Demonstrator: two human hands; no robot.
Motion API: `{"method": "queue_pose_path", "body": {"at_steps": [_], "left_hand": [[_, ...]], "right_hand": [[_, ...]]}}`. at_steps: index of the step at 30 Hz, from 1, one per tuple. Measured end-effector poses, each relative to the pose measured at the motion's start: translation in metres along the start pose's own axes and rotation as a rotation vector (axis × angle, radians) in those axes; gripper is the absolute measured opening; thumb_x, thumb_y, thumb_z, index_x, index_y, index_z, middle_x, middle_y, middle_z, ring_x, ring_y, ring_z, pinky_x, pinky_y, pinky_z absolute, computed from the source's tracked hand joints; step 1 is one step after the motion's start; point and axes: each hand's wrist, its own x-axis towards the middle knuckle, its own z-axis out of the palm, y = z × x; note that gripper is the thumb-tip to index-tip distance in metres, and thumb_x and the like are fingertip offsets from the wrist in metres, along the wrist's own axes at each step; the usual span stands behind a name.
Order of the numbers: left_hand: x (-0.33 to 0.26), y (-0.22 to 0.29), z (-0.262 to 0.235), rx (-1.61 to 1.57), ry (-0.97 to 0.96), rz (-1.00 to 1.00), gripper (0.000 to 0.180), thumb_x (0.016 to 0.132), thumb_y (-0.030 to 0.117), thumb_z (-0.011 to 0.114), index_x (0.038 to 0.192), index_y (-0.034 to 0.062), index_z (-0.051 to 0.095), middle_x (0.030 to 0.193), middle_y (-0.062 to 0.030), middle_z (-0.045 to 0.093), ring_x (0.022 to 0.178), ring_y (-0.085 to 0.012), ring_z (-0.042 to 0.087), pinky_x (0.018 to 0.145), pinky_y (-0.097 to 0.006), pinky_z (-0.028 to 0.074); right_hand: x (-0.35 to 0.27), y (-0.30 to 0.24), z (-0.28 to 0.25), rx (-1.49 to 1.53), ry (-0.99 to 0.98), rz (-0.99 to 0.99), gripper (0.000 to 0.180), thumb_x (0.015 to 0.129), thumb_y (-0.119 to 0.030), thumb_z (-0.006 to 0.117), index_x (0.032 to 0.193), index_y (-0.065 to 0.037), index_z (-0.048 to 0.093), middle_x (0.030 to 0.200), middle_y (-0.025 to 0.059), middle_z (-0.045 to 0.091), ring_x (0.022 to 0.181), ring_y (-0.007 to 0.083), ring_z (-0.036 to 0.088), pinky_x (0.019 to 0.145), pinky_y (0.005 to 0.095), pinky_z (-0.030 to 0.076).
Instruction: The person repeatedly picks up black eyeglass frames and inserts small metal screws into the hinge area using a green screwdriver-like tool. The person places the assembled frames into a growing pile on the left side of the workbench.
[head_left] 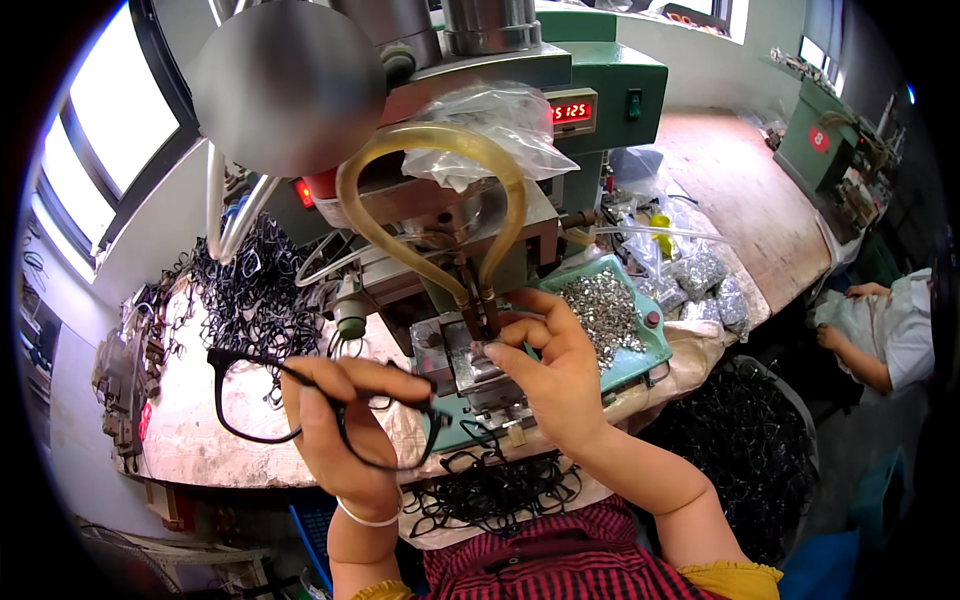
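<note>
In the head view, grips a black glasses frame (232, 356) in the left hand (345, 430), with thumb and fingers closed over its middle, hiding the bridge and parts of the rims. Holds it raised just left of a machine's metal fixture (480, 375), above the near edge of the tabletop (200, 440). Reaches to that fixture with the right hand (562, 378), fingers bent and thumb tip close against the metal. Cannot make out anything between those fingertips, nor tell whether closed on a small part or only touching.

Above, can see a looped yellowish tube (440, 133), running down toward the fixture, and behind it a crumpled clear bag (500, 115), masking part of the green machine (620, 90). Loses more of the upper left to a grey round object (285, 85), too blurred to identify. Beside the right hand, can see a green tray (652, 347) of tiny metal parts (603, 312), too small to tell apart. Cannot separate single pieces in the black tangle (255, 300) at left, nor in the dark heap (740, 450) at lower right. At far right, catches only part of a co-worker (905, 330), cut off by the dark fisheye rim.
</note>
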Motion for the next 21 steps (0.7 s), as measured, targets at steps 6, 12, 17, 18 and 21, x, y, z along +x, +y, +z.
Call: {"method": "queue_pose_path", "body": {"at_steps": [6, 12, 17, 18, 21], "left_hand": [[-0.006, 0.020, 0.016, 0.082, 0.095, 0.133, 0.032, 0.107, 0.035, 0.023, 0.092, 0.0103, 0.036, 0.065, -0.0148, 0.057, 0.060, -0.0173, 0.049, 0.064, -0.026, 0.043], [0.027, -0.011, 0.009, 0.284, 0.145, 0.309, 0.024, 0.104, 0.024, 0.027, 0.094, 0.0047, 0.038, 0.077, -0.0226, 0.065, 0.066, -0.0209, 0.057, 0.068, -0.027, 0.044], [0.028, -0.009, 0.009, 0.233, 0.118, 0.249, 0.023, 0.105, 0.025, 0.028, 0.095, 0.0059, 0.036, 0.077, -0.0241, 0.065, 0.070, -0.0219, 0.058, 0.076, -0.033, 0.046], [0.027, -0.008, 0.007, 0.248, 0.109, 0.235, 0.022, 0.105, 0.025, 0.029, 0.095, 0.0062, 0.035, 0.077, -0.0250, 0.065, 0.072, -0.0230, 0.059, 0.080, -0.035, 0.047], [0.014, 0.001, 0.010, 0.116, 0.072, 0.107, 0.024, 0.104, 0.027, 0.029, 0.094, 0.0059, 0.036, 0.075, -0.0239, 0.066, 0.070, -0.0229, 0.059, 0.080, -0.035, 0.047]], "right_hand": [[0.003, 0.008, -0.006, 0.028, -0.005, 0.032, 0.053, 0.087, 0.001, 0.067, 0.134, 0.004, 0.043, 0.097, 0.0065, 0.068, 0.094, 0.0104, 0.060, 0.089, 0.0254, 0.045], [0.000, 0.014, -0.002, -0.019, 0.016, -0.051, 0.057, 0.085, 0.002, 0.068, 0.135, 0.005, 0.042, 0.098, 0.0077, 0.066, 0.098, 0.0118, 0.060, 0.093, 0.0274, 0.044], [0.007, 0.017, -0.007, -0.114, 0.010, -0.135, 0.058, 0.084, 0.002, 0.069, 0.135, 0.005, 0.041, 0.101, 0.0093, 0.066, 0.104, 0.0145, 0.060, 0.095, 0.0279, 0.043], [0.007, 0.013, -0.006, -0.112, 0.002, -0.119, 0.060, 0.084, 0.001, 0.069, 0.136, 0.005, 0.040, 0.103, 0.0101, 0.066, 0.106, 0.0149, 0.060, 0.096, 0.0284, 0.043], [-0.003, -0.014, -0.008, -0.031, -0.077, 0.017, 0.064, 0.083, -0.001, 0.070, 0.139, 0.004, 0.040, 0.112, 0.0119, 0.067, 0.111, 0.0166, 0.061, 0.100, 0.0300, 0.043]]}}
